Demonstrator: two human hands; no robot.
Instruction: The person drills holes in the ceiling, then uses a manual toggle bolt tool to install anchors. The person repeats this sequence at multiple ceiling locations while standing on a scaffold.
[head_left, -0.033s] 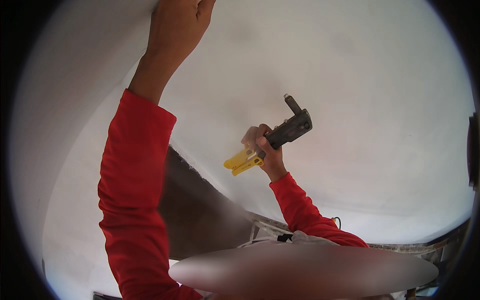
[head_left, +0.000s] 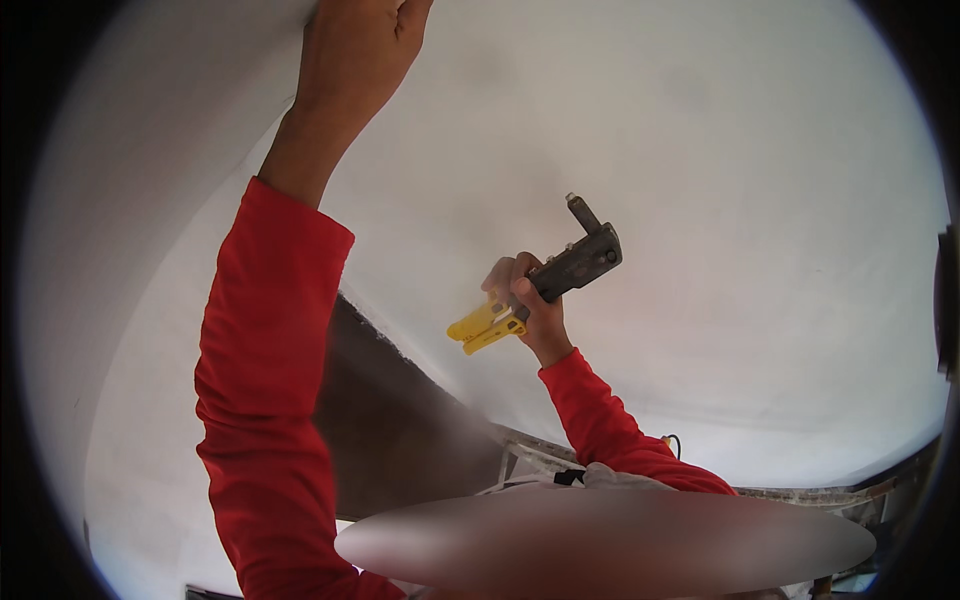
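Fingers of my right hand [head_left: 522,300] are wrapped tight around a hand tool [head_left: 548,285], raised in front of me against the white ceiling [head_left: 720,180]. Its dark grey body [head_left: 585,258] points up and to the right, ending in a short stubby tip, and two yellow handles [head_left: 487,326] stick out below my fist toward the left. My red sleeve [head_left: 610,430] runs down from that wrist to the lower edge. My left hand [head_left: 360,45] is stretched far higher, at the top of the view, palm and fingers lying flat against the white surface, holding nothing; its arm [head_left: 270,400] in the same red sleeve rises from the bottom left. Between my two arms a dark wall strip [head_left: 390,420] meets the ceiling along a rough edge. The tool is well apart from my left hand and does not seem to touch the ceiling.
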